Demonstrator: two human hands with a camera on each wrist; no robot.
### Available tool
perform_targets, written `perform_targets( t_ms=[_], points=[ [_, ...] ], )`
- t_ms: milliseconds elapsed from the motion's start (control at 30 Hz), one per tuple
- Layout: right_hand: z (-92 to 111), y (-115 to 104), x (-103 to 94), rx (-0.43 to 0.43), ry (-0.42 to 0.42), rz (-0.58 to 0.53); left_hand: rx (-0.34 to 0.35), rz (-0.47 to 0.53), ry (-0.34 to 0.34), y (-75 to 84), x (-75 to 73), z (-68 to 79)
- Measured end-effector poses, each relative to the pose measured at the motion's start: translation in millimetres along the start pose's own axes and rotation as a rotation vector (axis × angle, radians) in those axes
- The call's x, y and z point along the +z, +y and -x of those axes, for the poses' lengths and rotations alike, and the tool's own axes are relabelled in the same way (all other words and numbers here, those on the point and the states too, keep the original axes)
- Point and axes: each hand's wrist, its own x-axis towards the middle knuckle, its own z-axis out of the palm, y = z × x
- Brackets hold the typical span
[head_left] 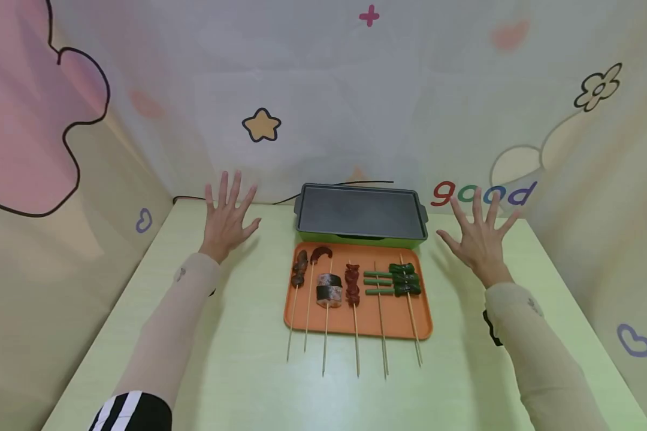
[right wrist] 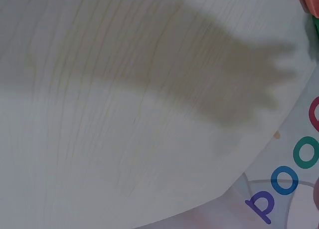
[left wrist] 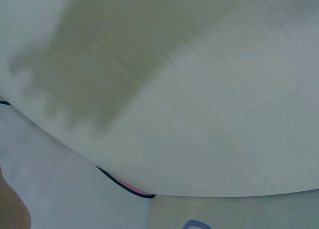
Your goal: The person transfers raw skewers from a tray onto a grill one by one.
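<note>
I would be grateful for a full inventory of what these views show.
Wood-grain table: one, pale, across the foreground
Rectangular griddle: one, grey top, green base, far side
Rectangular tray: one, orange, before the griddle
Chunky skewer: one, brown, tray's left
Curled-piece skewer: one, dark red, beside it
Banded-roll skewer: one, black and whitish, left of middle
Wavy-piece skewer: one, red, middle
Skewered stalk bundle: one group, green, tray's right; sticks hard to count
Thin cable: at least one, black, behind griddle
Printed fabric backdrop: pale, coloured shapes, around table; panels uncountable
Long sleeves: two, beige, both arms
Left hand: one, bare, left of griddle
Right hand: one, bare, right of griddle
</note>
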Motion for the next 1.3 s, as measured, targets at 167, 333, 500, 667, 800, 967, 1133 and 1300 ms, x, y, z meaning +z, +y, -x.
perform_targets(
  t_ms=[167, 333, 500, 667, 800, 967, 1133, 1300],
  points=[
    [0.8, -2.5, 4.1, 0.023, -0.020, -0.053, 0.024, 0.054, -0.008, 8.2, -1.1, -2.2],
    [-3.1, -10.4, 4.9, 0.049, -0.072, -0.118, -0.010, 0.195, -0.007, 14.1, -3.1, -2.9],
    [-5.2, -18.1, 4.8, 0.064, -0.084, -0.177, -0.014, 0.271, 0.000, 21.2, -5.5, -2.9],
    [-3.1, -25.1, 8.1, 0.052, -0.090, -0.250, -0.015, 0.323, -0.019, 30.0, -7.0, 0.9],
    [-0.6, -28.3, 10.7, 0.033, -0.091, -0.285, -0.039, 0.442, -0.057, 41.7, -9.2, 3.4],
    [4.2, -32.8, 9.8, 0.048, -0.104, -0.375, -0.055, 0.585, -0.077, 57.7, -14.5, 6.3],
    [10.4, -40.2, 8.2, 0.061, -0.090, -0.474, -0.078, 0.649, -0.058, 67.4, -17.5, 11.8],
    [19.7, -45.0, 7.4, 0.091, -0.094, -0.568, -0.074, 0.717, -0.048, 76.2, -19.5, 19.6]
  ],
)
